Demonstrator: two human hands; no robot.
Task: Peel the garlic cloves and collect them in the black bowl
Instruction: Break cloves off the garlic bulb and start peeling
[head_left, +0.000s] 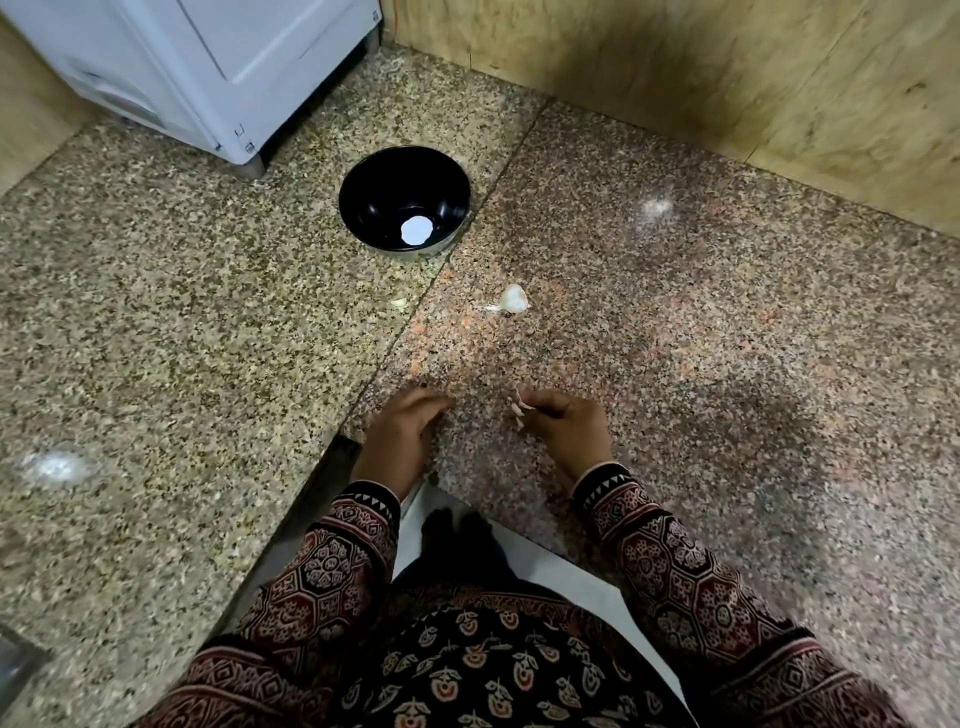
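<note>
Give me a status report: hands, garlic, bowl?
Right hand pinching garlic skin. Left hand on counter, grip unclear. Garlic piece lies between hands and black bowl. Path clear.

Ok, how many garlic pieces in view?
2: one garlic piece on the counter near the black bowl; a pinkish piece pinched in the right hand. Left hand may hide more.
</note>
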